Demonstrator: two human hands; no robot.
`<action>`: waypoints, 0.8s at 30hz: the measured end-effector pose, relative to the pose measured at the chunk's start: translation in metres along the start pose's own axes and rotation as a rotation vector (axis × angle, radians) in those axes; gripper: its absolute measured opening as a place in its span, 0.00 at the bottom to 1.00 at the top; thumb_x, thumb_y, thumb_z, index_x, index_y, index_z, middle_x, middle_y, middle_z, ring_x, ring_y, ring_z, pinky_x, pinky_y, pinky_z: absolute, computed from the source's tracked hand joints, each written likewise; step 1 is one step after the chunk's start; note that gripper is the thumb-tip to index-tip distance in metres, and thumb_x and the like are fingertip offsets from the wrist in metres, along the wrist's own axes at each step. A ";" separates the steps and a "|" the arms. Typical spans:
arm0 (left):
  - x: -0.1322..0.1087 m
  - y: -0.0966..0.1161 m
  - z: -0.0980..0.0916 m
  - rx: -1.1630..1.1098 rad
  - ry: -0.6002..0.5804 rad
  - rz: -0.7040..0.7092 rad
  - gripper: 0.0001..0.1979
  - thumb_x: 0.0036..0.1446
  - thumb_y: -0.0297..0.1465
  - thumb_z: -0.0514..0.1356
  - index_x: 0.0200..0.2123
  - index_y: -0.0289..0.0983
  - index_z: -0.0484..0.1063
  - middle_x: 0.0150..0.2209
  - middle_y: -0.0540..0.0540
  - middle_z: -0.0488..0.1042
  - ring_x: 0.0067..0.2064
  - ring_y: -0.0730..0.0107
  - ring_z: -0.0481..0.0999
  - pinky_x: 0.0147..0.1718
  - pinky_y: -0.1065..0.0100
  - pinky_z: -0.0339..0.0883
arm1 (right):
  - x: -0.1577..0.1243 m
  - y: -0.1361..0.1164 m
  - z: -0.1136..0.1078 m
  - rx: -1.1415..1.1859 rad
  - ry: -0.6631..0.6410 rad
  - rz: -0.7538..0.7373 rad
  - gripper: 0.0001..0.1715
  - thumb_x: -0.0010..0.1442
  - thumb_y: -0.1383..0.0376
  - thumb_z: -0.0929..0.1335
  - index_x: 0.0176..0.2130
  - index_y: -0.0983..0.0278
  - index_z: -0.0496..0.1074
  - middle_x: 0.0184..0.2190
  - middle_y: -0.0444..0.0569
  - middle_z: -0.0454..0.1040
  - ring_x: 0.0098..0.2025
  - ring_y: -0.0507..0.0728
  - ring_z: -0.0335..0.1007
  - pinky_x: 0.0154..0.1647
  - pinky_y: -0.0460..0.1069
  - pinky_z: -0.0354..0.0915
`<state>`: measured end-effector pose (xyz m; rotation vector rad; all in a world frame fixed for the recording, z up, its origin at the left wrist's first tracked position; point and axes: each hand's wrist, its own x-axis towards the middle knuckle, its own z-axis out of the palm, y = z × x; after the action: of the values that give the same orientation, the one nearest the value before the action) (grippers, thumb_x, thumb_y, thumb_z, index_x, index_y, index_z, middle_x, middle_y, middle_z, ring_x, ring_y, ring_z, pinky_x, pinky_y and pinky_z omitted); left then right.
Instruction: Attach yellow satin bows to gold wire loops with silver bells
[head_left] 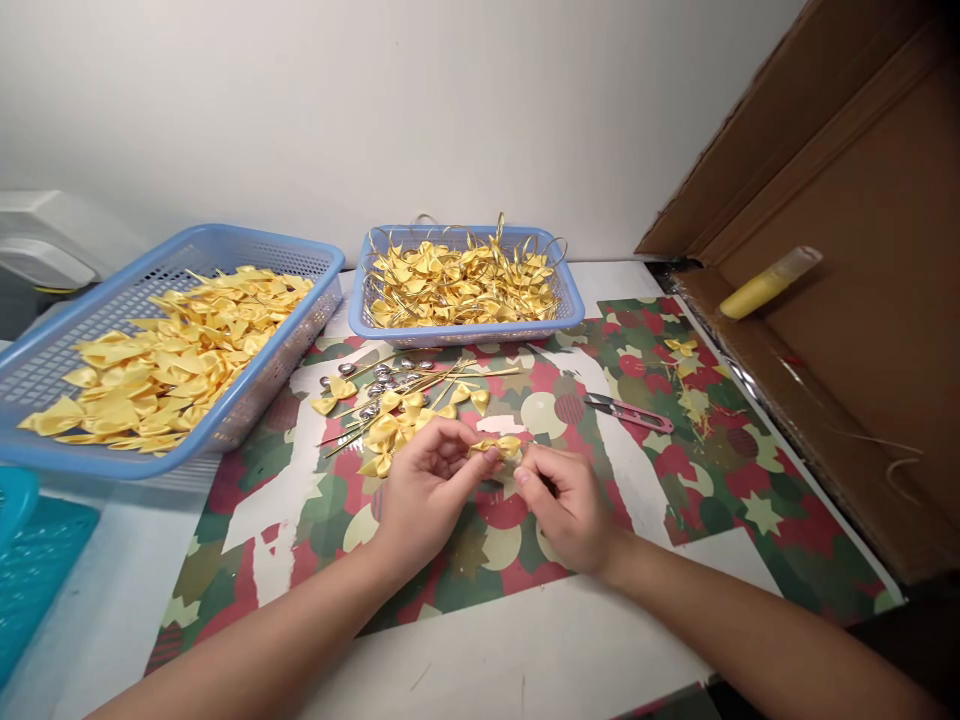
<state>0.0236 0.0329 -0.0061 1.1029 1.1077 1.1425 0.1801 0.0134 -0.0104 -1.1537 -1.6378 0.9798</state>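
Festive wrapping paper (720, 470) covers the desk (525, 650), and just above it my left hand (424, 490) and right hand (570, 510) each pinch an end of one yellow bow (499, 445), long axis left-right between them, loose bows (397, 405) just beyond.

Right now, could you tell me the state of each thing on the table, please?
yellow bow: pinched between both hands.
left hand: closed on the bow's left end.
right hand: closed on its right end.
left basket: filled with loose bows.
back basket: filled with wired bows.
snips: lying flat, untouched.
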 end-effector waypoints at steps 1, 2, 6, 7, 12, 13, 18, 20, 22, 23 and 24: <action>0.000 0.001 0.001 -0.013 -0.005 -0.014 0.08 0.50 0.28 0.67 0.29 0.38 0.68 0.25 0.53 0.76 0.28 0.73 0.78 0.28 0.74 0.73 | 0.000 0.000 0.000 0.000 0.016 -0.014 0.19 0.62 0.67 0.60 0.20 0.61 0.52 0.17 0.39 0.54 0.20 0.49 0.50 0.22 0.46 0.51; 0.000 0.002 0.001 -0.019 -0.002 -0.022 0.09 0.49 0.28 0.67 0.29 0.38 0.68 0.25 0.53 0.76 0.27 0.74 0.78 0.28 0.74 0.73 | 0.000 0.000 0.000 0.000 0.023 -0.024 0.20 0.61 0.68 0.60 0.20 0.61 0.51 0.17 0.39 0.53 0.20 0.49 0.50 0.22 0.46 0.50; -0.001 0.002 0.002 -0.016 0.027 -0.014 0.10 0.46 0.25 0.69 0.28 0.38 0.69 0.24 0.54 0.74 0.26 0.78 0.76 0.25 0.79 0.71 | -0.001 -0.001 0.000 -0.008 0.023 -0.028 0.20 0.60 0.69 0.60 0.20 0.60 0.48 0.16 0.39 0.51 0.19 0.49 0.47 0.21 0.46 0.49; 0.000 0.002 0.002 -0.012 0.034 -0.006 0.10 0.46 0.24 0.69 0.27 0.38 0.70 0.24 0.55 0.74 0.25 0.79 0.75 0.24 0.80 0.70 | -0.001 -0.001 0.000 -0.012 0.026 -0.028 0.20 0.60 0.69 0.60 0.20 0.60 0.47 0.16 0.39 0.51 0.19 0.49 0.47 0.20 0.46 0.48; 0.000 -0.001 0.002 0.019 0.032 0.045 0.08 0.45 0.22 0.68 0.25 0.38 0.72 0.25 0.55 0.75 0.26 0.80 0.75 0.25 0.82 0.71 | 0.001 -0.002 0.001 -0.038 0.037 -0.044 0.19 0.58 0.70 0.59 0.21 0.60 0.46 0.16 0.38 0.49 0.19 0.49 0.46 0.20 0.46 0.47; 0.000 -0.001 0.002 0.027 0.028 0.058 0.08 0.46 0.22 0.68 0.25 0.38 0.72 0.26 0.54 0.76 0.27 0.80 0.76 0.26 0.81 0.72 | 0.001 -0.002 0.001 -0.043 0.036 -0.047 0.19 0.58 0.70 0.59 0.21 0.60 0.46 0.16 0.38 0.49 0.19 0.49 0.46 0.20 0.46 0.47; 0.000 -0.001 0.001 0.081 0.035 0.117 0.07 0.46 0.21 0.66 0.24 0.38 0.75 0.25 0.53 0.78 0.28 0.77 0.78 0.28 0.80 0.74 | 0.000 0.000 0.001 -0.037 0.039 -0.078 0.19 0.57 0.71 0.59 0.21 0.60 0.45 0.16 0.37 0.47 0.19 0.48 0.45 0.19 0.45 0.45; 0.000 -0.001 0.001 0.096 0.042 0.134 0.07 0.46 0.21 0.66 0.23 0.38 0.75 0.24 0.53 0.79 0.27 0.77 0.79 0.27 0.80 0.74 | -0.001 0.000 0.001 -0.037 0.039 -0.082 0.19 0.57 0.71 0.59 0.21 0.60 0.44 0.16 0.37 0.47 0.19 0.48 0.44 0.19 0.45 0.45; 0.000 -0.002 0.001 0.110 0.047 0.153 0.07 0.45 0.21 0.66 0.23 0.38 0.75 0.24 0.53 0.79 0.27 0.77 0.79 0.28 0.80 0.75 | 0.000 0.000 0.001 -0.042 0.035 -0.085 0.18 0.57 0.71 0.59 0.22 0.60 0.44 0.16 0.37 0.47 0.19 0.48 0.44 0.19 0.45 0.45; 0.000 -0.002 0.001 0.118 0.049 0.160 0.07 0.45 0.20 0.66 0.23 0.38 0.75 0.25 0.53 0.79 0.27 0.77 0.79 0.28 0.80 0.75 | 0.000 0.000 0.001 -0.046 0.034 -0.087 0.18 0.57 0.71 0.59 0.22 0.60 0.44 0.16 0.37 0.47 0.19 0.48 0.44 0.19 0.45 0.45; 0.000 -0.002 0.000 0.127 0.051 0.168 0.07 0.45 0.20 0.66 0.23 0.38 0.75 0.25 0.53 0.79 0.27 0.77 0.79 0.28 0.80 0.75 | 0.000 -0.001 0.001 -0.053 0.035 -0.088 0.18 0.57 0.71 0.59 0.22 0.60 0.44 0.16 0.37 0.47 0.19 0.47 0.44 0.19 0.45 0.45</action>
<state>0.0243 0.0323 -0.0079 1.2913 1.1577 1.2505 0.1790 0.0132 -0.0102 -1.1180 -1.6811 0.8606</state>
